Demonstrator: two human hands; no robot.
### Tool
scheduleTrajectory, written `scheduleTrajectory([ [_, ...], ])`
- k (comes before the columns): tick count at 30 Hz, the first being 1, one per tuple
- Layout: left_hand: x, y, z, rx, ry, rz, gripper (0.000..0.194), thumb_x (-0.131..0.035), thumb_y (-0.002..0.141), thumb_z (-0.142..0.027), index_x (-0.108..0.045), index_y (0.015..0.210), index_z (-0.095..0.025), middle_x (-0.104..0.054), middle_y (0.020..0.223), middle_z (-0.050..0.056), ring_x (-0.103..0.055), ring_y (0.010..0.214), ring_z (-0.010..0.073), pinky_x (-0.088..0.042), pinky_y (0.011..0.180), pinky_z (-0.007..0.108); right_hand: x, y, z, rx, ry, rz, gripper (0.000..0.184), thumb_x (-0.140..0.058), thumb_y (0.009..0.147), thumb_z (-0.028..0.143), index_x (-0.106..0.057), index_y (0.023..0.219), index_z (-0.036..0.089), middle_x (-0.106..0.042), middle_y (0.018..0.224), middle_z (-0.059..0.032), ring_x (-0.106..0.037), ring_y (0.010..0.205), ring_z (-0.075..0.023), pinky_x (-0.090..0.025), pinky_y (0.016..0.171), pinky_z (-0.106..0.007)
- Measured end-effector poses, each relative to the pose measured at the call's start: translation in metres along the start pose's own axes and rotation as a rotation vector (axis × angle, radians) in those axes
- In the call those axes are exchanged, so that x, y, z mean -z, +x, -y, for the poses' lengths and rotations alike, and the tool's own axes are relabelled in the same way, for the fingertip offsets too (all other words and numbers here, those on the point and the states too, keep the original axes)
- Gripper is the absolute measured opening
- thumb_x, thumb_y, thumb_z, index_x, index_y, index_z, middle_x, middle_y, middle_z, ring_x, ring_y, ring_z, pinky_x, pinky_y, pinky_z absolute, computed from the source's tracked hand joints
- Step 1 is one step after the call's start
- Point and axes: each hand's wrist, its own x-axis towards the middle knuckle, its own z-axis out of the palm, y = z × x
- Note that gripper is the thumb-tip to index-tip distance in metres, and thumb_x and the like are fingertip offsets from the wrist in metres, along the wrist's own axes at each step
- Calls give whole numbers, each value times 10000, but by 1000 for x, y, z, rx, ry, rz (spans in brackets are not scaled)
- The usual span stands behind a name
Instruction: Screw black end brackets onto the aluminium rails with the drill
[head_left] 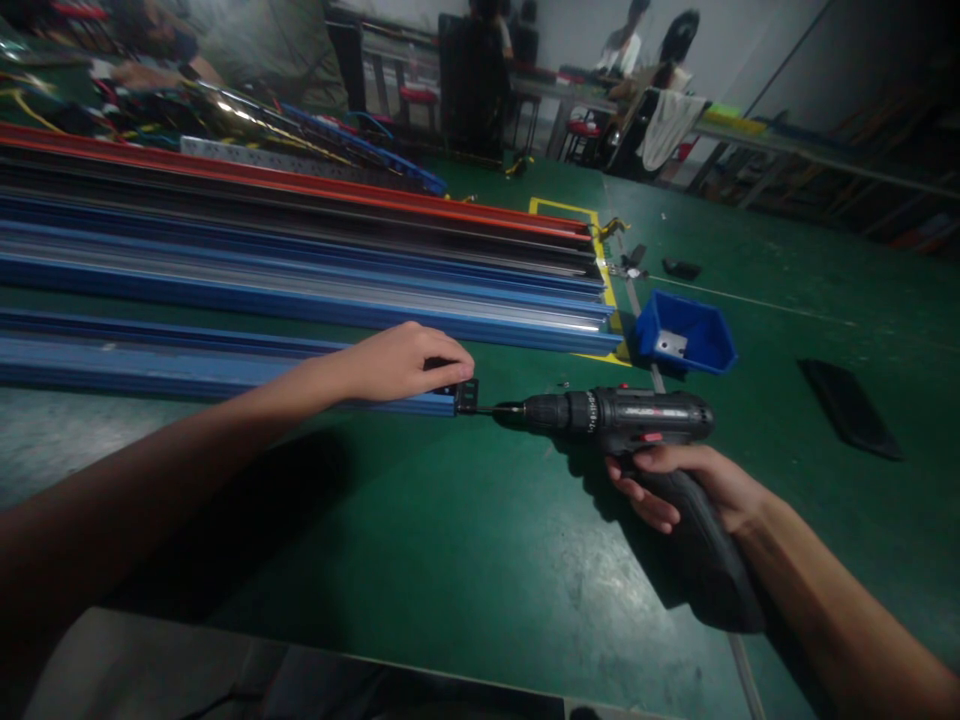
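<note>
My right hand (690,485) is wrapped round the grip of a black cordless drill (637,412), which lies level and points left. Its bit meets the end of a blue metal profile (225,365) on the green table. At that end sits a small black bracket (466,390). My left hand (409,362) lies over the profile's end, fingers closed on the bracket and the rail. What its fingertips press on underneath is partly hidden.
Several blue, black and red profiles (375,205) lie parallel behind. A blue bin (694,335) with a metal plate stands right of them. A dark flat object (847,408) lies far right. Across the table, a person's hand (142,76) is near wires and parts.
</note>
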Motion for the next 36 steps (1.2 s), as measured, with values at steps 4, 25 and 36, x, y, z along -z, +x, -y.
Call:
scheduleTrajectory([
  [4, 0, 0, 0, 3, -1, -3, 339, -481, 1015, -419, -756, 1053, -224, -772, 1060, 11, -701, 954, 155, -484, 900, 243, 1, 0, 0, 4, -1, 7, 222, -686, 873, 245, -730, 985, 58, -660, 750, -45, -554, 448, -60, -539, 484, -201],
  [25, 0, 0, 0, 5, 2, -1, 348, -472, 1018, -430, -750, 1047, -224, -769, 1065, 10, -702, 967, 158, -483, 912, 245, -1, 0, 1, -1, -11, -13, 231, -678, 869, 255, -740, 982, 64, -655, 749, -42, -552, 447, -59, -536, 482, -198],
  [36, 0, 0, 0, 11, -10, -12, 326, -496, 1006, -411, -763, 1050, -228, -773, 1059, 7, -704, 960, 158, -483, 902, 242, -1, 0, 0, 4, -4, -15, 233, -686, 864, 252, -734, 982, 57, -658, 745, -48, -551, 446, -63, -532, 481, -201],
])
